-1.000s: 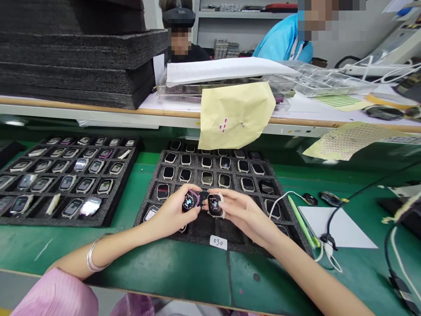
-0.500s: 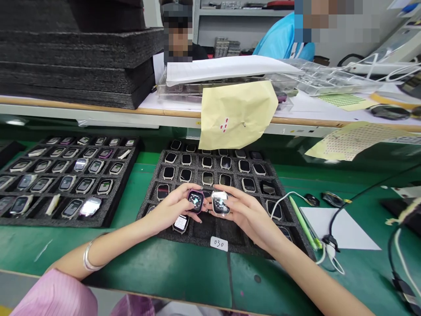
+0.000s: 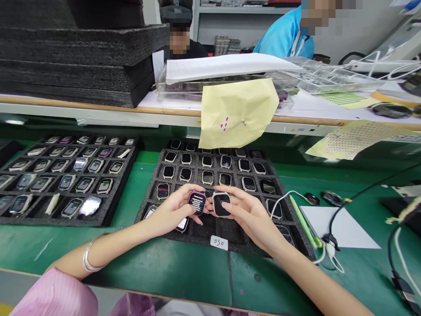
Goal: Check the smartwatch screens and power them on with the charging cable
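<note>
My left hand point(image 3: 174, 208) is closed around a purple smartwatch point(image 3: 198, 202) without a strap; its screen is lit with white text. Beside it, my right hand point(image 3: 248, 213) grips a silver smartwatch point(image 3: 221, 204) whose screen is dark, the thumb resting on the glass. Both watches are held close together, face up, above a black foam tray point(image 3: 197, 239) with several more watches in its slots. A white label point(image 3: 219, 242) marked 030 sits on the tray's near edge. Near my left wrist, a watch with a lit white screen point(image 3: 182, 223) shows partly under the hand.
To the left lies another foam tray point(image 3: 110, 199) of watches. A green pen-like stick point(image 3: 301, 221), white paper point(image 3: 342, 226) and cables point(image 3: 332, 241) are at the right. Foam blocks point(image 3: 82, 66) are stacked on the shelf, where yellow paper point(image 3: 238, 114) hangs down. Two people are behind it.
The purple watch's screen went from a dial to white text. The silver watch's lit dial has gone dark. Both hands have barely moved and keep hold of the watches.
</note>
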`<state>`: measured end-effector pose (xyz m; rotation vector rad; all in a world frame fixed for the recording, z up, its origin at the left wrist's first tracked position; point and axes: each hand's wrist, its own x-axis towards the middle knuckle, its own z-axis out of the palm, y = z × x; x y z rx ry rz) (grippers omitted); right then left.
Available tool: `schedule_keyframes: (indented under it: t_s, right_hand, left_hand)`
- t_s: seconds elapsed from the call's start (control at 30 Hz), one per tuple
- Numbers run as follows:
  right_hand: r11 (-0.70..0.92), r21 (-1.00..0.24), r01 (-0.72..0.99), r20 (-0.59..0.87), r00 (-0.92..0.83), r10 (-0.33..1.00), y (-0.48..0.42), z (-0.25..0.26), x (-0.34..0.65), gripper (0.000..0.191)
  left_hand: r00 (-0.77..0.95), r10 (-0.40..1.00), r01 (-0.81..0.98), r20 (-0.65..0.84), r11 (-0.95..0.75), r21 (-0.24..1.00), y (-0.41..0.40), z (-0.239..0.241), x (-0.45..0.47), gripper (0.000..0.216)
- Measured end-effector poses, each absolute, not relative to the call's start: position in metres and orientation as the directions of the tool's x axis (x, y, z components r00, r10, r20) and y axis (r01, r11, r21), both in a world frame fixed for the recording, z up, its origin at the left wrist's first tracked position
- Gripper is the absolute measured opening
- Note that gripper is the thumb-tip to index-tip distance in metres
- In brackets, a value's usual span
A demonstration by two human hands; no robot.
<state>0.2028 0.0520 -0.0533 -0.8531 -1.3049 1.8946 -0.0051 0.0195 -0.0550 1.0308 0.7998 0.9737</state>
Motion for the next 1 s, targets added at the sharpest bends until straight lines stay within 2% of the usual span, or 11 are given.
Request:
schedule_keyframes:
  t_s: [0.17, 0.4, 0.57, 0.77, 1.0]
  right_hand:
    - [-0.295, -0.939, -0.175, -0.148, -0.568, 0.810, 0.051, -0.053, 0.203, 0.044]
    - [-0.323, -0.927, -0.193, -0.166, -0.562, 0.811, 0.050, -0.052, 0.203, 0.045]
    - [-0.360, -0.907, -0.219, -0.195, -0.539, 0.820, 0.050, -0.051, 0.205, 0.052]
    - [-0.373, -0.896, -0.241, -0.191, -0.549, 0.814, 0.055, -0.053, 0.210, 0.052]
    - [-0.346, -0.917, -0.197, -0.189, -0.550, 0.814, 0.052, -0.052, 0.219, 0.047]
  left_hand:
    - [0.353, 0.931, -0.250, -0.092, 0.189, 0.950, 0.020, -0.055, -0.004, 0.029]
    - [0.372, 0.924, -0.228, -0.089, 0.184, 0.956, 0.020, -0.056, -0.004, 0.025]
    - [0.406, 0.912, -0.229, -0.053, 0.158, 0.961, 0.017, -0.058, -0.004, 0.041]
    - [0.433, 0.900, -0.189, -0.053, 0.148, 0.971, 0.015, -0.060, -0.005, 0.057]
    - [0.390, 0.919, -0.270, -0.051, 0.167, 0.948, 0.016, -0.057, 0.000, 0.032]
